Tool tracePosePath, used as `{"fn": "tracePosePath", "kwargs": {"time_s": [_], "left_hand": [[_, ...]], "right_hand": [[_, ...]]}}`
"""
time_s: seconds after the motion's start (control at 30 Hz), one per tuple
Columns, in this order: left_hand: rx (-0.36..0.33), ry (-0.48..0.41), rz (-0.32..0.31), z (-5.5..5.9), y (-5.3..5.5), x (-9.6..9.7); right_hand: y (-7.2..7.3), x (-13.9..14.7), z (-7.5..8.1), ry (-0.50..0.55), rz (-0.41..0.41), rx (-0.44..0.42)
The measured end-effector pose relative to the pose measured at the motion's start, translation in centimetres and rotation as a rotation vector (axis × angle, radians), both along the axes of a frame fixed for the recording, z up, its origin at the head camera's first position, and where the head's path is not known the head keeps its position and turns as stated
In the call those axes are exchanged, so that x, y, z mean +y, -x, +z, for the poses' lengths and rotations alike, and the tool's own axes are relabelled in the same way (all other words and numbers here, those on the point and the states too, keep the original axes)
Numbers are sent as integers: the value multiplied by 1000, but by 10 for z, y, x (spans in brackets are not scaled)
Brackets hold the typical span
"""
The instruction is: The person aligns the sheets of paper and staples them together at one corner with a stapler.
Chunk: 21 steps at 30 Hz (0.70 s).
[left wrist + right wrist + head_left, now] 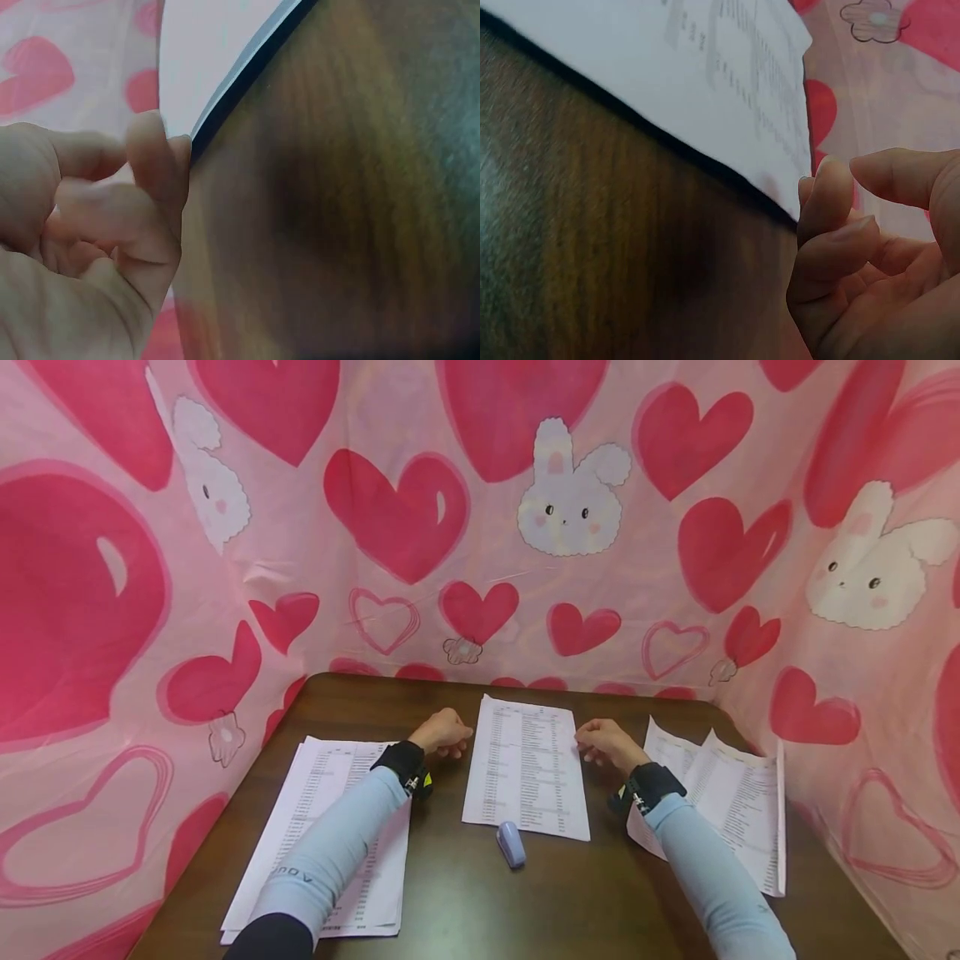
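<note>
White printed paper (525, 768) lies at the centre of the frame, flanked along its two long edges by the left hand (442, 731) and the right hand (609, 745). Left hand: fingers loosely bent, tips at the left edge; no sheet shows clasped by the thumb, and blur in the left wrist view obscures the exact contact. Right hand: fingers bent, tips at the right edge; the thumb stands apart from the index finger, so no pinch is formed.

Step in hand, as judged: alignment of the paper between both hands. Its doubled upper left corner suggests more than one sheet. The next move calls for even, light pressure from both sides to bring the edges flush without buckling. Fastening, if required, would need one hand free for the lavender stapler-like tool (511, 845) at the paper's lower edge.

Outward: a paper stack (307, 793) lies at lower left, partly hidden by the left forearm (337, 843). Curled loose sheets (738, 793) lie at lower right. All rest on the brown table (465, 910); heart-patterned cloth (397, 518) fills the upper frame.
</note>
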<state>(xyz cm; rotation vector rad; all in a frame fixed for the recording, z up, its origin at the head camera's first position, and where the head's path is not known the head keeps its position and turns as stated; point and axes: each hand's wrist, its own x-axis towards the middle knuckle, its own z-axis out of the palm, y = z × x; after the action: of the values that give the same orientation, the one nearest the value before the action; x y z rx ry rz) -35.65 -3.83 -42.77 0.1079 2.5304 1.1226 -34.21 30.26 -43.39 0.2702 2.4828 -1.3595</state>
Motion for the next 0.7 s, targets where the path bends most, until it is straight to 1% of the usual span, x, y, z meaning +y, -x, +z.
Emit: {"fn": "tracePosePath", "kwargs": {"time_s": [0.07, 0.17, 0.33, 0.43, 0.53, 0.7], "left_hand": [[-9, 3, -2, -3, -1, 2], [-24, 36, -3, -6, -4, 7], [-49, 64, 6, -4, -7, 13], [-61, 67, 18, -5, -6, 15], [-53, 106, 23, -8, -4, 16], [-25, 176, 7, -13, -4, 19]], "right_hand": [[-1, 2, -3, -6, -3, -3], [-3, 3, -6, -19, -10, -3], [-5, 2, -12, -61, -28, -12], [-5, 2, -17, -74, -29, -23], [-5, 2, -20, -70, -26, -23], [-4, -1, -19, -77, -38, -15]]}}
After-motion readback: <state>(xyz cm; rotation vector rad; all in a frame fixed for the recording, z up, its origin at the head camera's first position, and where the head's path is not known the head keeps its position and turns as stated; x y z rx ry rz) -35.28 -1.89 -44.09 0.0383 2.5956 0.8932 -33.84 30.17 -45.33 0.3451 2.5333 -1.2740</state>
